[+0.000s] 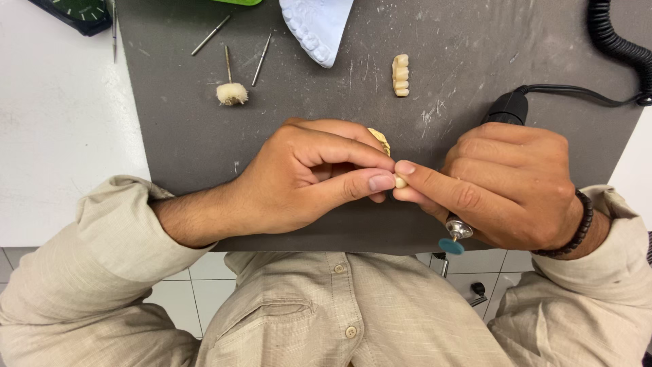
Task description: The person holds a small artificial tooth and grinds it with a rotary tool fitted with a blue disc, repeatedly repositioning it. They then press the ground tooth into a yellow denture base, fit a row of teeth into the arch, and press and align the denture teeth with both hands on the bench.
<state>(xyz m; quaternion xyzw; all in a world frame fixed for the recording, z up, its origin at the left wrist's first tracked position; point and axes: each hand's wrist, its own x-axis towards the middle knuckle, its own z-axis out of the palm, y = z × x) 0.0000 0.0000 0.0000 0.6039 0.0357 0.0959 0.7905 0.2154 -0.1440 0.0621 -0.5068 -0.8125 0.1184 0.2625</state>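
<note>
My left hand (309,177) pinches a small cream tooth piece (401,182) between thumb and forefinger; a second cream dental piece (380,139) shows behind its fingers. My right hand (506,183) is wrapped around a black rotary handpiece (506,109), whose metal chuck and teal polishing disc (451,246) point toward me below the hand. The right forefinger and thumb also touch the small tooth piece. Both hands meet over the near edge of a grey work mat (176,122).
On the mat lie a cream row of teeth (401,75), a fluffy brush bur (231,92), thin metal burs (261,60) and a white plaster dental cast (316,27). A black coiled cord (618,41) runs at right. The white bench (61,129) lies left.
</note>
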